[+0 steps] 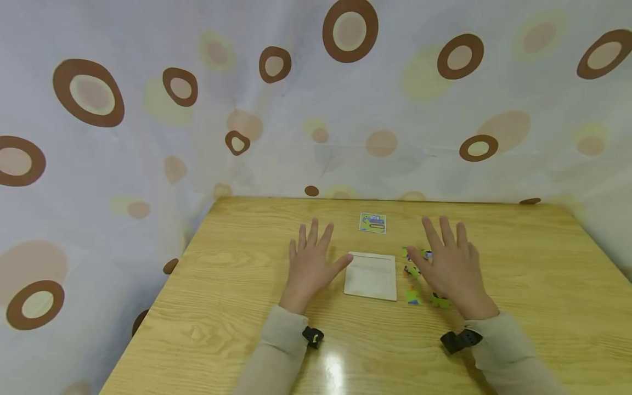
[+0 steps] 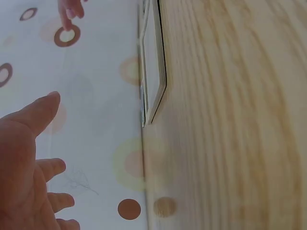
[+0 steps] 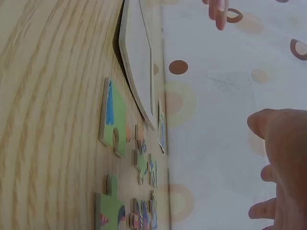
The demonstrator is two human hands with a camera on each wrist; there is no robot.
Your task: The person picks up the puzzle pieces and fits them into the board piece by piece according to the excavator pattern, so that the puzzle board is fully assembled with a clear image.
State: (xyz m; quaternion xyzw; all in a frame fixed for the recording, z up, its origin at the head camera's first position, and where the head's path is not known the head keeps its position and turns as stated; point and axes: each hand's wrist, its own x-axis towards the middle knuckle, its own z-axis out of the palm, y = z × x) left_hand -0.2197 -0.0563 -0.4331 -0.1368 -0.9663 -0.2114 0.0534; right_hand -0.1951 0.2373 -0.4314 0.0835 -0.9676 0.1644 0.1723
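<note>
Both hands hover above the table with fingers spread and nothing held. My left hand point(image 1: 311, 269) is at the left side of a pale square puzzle tray point(image 1: 370, 277), its thumb over the tray's upper left corner in the head view. My right hand point(image 1: 451, 269) is over the jigsaw pieces point(image 1: 412, 297), partly hiding them. The right wrist view shows several loose pieces, among them a green and blue one point(image 3: 114, 117), lying flat beside the tray. Behind the tray lies a small picture card point(image 1: 372, 223) with a blue vehicle on a green ground.
A wooden table point(image 1: 237, 263) carries everything. Behind it and along the left hangs a pale cloth point(image 1: 296, 109) with brown and yellow rings, meeting the table's back edge. Each wrist wears a black strap point(image 1: 313, 337) over a light sleeve.
</note>
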